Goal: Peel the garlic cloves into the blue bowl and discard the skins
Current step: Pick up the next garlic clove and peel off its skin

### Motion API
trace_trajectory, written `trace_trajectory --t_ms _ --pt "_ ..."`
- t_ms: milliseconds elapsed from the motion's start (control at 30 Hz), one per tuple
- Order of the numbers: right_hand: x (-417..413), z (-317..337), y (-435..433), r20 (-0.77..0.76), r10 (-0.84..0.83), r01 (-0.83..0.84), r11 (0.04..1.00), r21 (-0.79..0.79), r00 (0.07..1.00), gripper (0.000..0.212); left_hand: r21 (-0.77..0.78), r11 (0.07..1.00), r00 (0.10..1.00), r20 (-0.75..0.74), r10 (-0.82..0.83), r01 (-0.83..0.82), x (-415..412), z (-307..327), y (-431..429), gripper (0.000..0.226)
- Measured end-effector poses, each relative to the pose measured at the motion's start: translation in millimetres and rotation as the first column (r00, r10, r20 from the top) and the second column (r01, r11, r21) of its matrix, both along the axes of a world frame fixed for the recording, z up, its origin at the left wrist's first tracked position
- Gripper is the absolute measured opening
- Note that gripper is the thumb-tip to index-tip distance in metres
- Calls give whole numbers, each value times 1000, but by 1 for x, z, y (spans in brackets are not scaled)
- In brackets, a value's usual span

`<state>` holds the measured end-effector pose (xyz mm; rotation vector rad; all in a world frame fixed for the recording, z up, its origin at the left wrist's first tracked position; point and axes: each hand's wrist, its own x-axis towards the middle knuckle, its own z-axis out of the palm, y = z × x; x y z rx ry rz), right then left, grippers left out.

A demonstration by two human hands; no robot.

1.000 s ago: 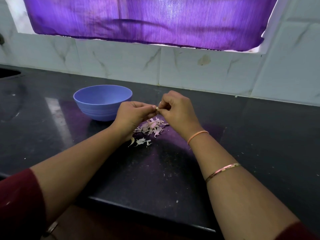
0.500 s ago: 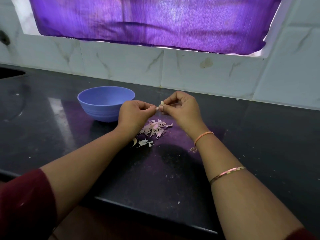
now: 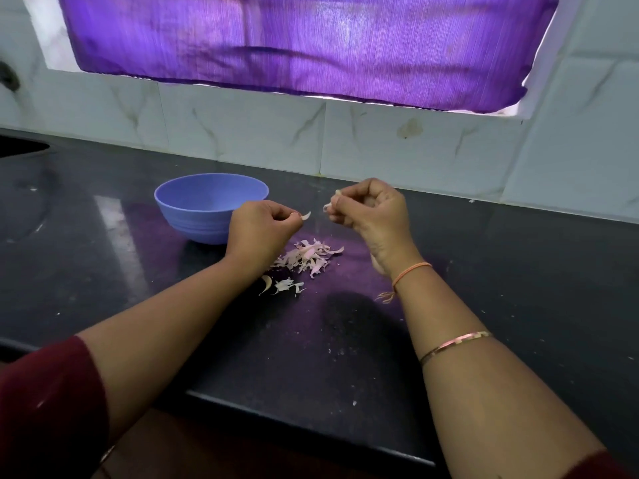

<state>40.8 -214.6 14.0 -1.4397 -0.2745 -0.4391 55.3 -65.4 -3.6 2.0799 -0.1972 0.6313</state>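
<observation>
Glossy black counter [image 3: 518, 271] holds blue bowl [image 3: 193, 221] beneath purple curtain [image 3: 311, 46].

Dark red left sleeve [image 3: 48, 409], ending near the elbow. Small bit of the same red right sleeve [image 3: 594, 468] at the corner. Bare left hand [image 3: 259, 226] and right hand [image 3: 371, 210]. Thin orange string [image 3: 411, 271] tied round the right wrist, frayed ends hanging loose. Thin shiny pink-gold bangle [image 3: 454, 344] farther up that arm.

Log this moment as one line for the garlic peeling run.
step: peeling | left hand: pinches skin strip | right hand: holds garlic clove | skin pile: on counter, beside blue bowl
</observation>
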Motion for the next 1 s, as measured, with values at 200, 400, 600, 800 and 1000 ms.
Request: trace_trajectory --t_ms 200,400,600,800,1000 --pt "1 -7 2 -59 -18 4 976 -218 998 6 -12 998 998 24 -57 57 0 -1 -1 37" --pt "5 -12 1 -46 4 -18 953 -302 999 10 -11 991 991 -22 -130 130 4 -3 -1 12" --pt "12 -15 2 -6 -61 55 926 -374 998 7 -205 945 958 -76 -276 256 -2 -1 -3 10" --pt "12 -16 1 3 -75 70 921 -382 997 7 -281 908 940 -56 -338 310 -3 -1 -3 7" --pt "16 -18 0 33 -98 102 898 -428 995 7 -252 916 941 -55 -335 311 -1 -3 -5 12"
